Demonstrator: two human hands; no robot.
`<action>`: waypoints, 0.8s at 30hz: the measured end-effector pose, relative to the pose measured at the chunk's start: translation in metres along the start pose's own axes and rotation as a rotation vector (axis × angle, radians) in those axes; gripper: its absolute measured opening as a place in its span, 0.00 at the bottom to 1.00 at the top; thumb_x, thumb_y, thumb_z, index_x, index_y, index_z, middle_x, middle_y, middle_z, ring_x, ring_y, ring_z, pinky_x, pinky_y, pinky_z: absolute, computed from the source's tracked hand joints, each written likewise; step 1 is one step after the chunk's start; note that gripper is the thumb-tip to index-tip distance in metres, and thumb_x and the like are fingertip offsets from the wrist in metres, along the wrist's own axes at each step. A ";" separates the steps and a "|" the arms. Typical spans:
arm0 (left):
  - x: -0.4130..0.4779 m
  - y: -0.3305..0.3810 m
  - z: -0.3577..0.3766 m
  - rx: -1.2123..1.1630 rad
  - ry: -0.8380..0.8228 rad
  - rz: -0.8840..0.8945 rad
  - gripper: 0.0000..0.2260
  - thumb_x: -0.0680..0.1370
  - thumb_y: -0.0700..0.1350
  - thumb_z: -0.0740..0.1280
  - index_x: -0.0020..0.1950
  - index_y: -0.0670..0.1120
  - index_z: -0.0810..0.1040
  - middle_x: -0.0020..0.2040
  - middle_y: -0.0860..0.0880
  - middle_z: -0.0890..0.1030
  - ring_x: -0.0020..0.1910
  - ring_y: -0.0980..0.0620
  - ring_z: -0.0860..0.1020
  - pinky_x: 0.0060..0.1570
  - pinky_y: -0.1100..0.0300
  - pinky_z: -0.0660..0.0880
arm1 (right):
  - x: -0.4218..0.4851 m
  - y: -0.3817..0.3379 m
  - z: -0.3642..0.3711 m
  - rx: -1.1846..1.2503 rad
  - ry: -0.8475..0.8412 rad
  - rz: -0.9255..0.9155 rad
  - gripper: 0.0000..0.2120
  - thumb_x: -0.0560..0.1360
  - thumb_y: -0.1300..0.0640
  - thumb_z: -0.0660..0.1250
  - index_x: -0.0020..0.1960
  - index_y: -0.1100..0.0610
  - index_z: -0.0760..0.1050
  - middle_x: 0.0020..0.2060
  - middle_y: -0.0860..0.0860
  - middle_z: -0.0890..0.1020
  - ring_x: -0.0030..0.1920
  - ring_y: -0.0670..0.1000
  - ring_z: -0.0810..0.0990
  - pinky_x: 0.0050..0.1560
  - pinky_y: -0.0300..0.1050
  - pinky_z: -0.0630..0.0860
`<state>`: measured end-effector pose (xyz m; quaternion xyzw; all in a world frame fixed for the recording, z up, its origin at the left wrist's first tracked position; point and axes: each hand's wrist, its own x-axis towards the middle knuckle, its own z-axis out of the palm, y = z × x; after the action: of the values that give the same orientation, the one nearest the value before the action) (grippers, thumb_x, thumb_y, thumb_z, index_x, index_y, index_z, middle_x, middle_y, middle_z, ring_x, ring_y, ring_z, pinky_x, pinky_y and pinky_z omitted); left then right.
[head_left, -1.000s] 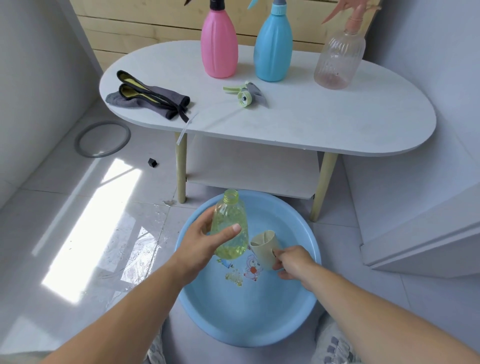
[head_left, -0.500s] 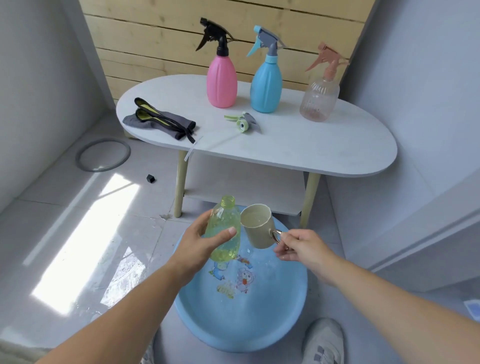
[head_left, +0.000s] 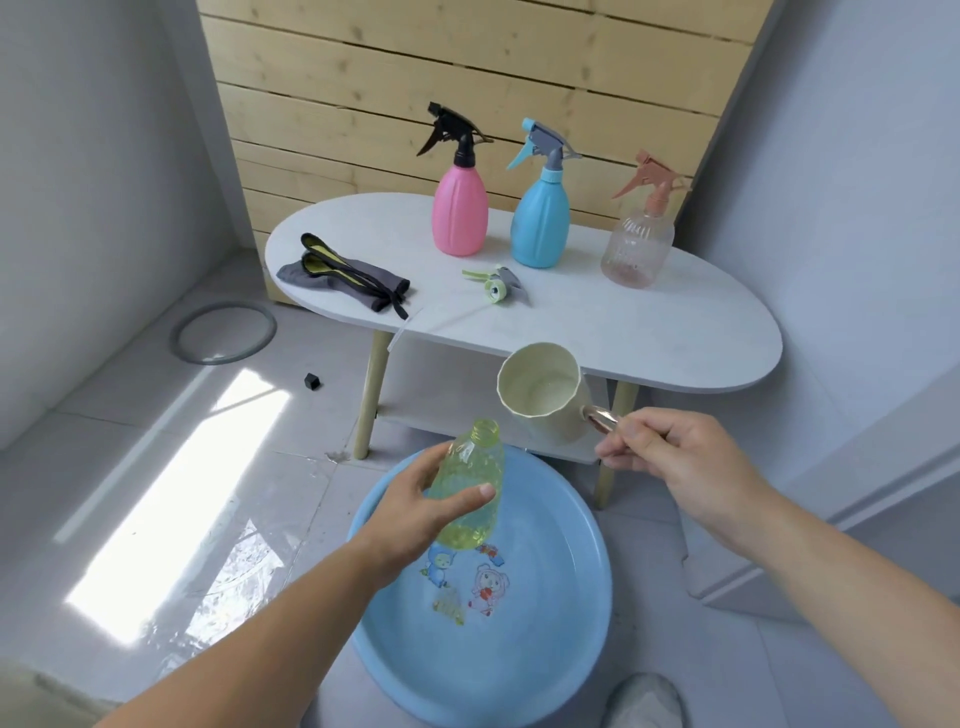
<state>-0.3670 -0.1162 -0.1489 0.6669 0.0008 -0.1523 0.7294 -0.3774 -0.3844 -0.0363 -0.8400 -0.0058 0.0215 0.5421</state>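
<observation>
wall (head_left: 363, 78): wood slats | floor (head_left: 104, 467): grey tiles, sun patch | table (head_left: 649, 322): white oval

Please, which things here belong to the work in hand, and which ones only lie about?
In use: left hand, yellow bottle, right hand, cream cup, blue basin, green spray head (probably the bottle's).
Lying about: pink spray bottle, blue spray bottle, clear spray bottle, grey cloth.

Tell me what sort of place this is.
Probably a tiled home utility corner: grey floor tiles, a white oval table bearing three plastic spray bottles, a round blue plastic basin on the floor.
</observation>
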 end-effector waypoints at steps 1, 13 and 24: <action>0.000 0.001 0.000 0.003 -0.002 0.000 0.27 0.66 0.55 0.83 0.64 0.59 0.81 0.58 0.56 0.86 0.60 0.54 0.84 0.61 0.53 0.81 | 0.000 -0.002 0.000 -0.010 0.007 -0.009 0.15 0.81 0.57 0.63 0.41 0.53 0.85 0.43 0.53 0.87 0.48 0.54 0.86 0.61 0.61 0.77; 0.001 0.003 0.004 0.002 -0.002 -0.003 0.22 0.72 0.47 0.81 0.65 0.58 0.81 0.57 0.57 0.86 0.58 0.57 0.84 0.60 0.57 0.81 | -0.005 -0.016 0.004 -0.134 0.031 -0.063 0.12 0.80 0.58 0.65 0.41 0.53 0.83 0.39 0.46 0.87 0.45 0.42 0.85 0.52 0.38 0.77; 0.002 0.002 0.003 0.000 -0.009 0.001 0.25 0.69 0.51 0.81 0.65 0.57 0.81 0.59 0.56 0.86 0.61 0.55 0.83 0.62 0.55 0.80 | -0.002 -0.008 0.005 -0.254 0.057 -0.149 0.11 0.80 0.52 0.66 0.41 0.45 0.83 0.39 0.55 0.85 0.46 0.64 0.81 0.53 0.62 0.76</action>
<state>-0.3652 -0.1199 -0.1474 0.6661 -0.0030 -0.1548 0.7296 -0.3795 -0.3763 -0.0310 -0.8994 -0.0554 -0.0436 0.4313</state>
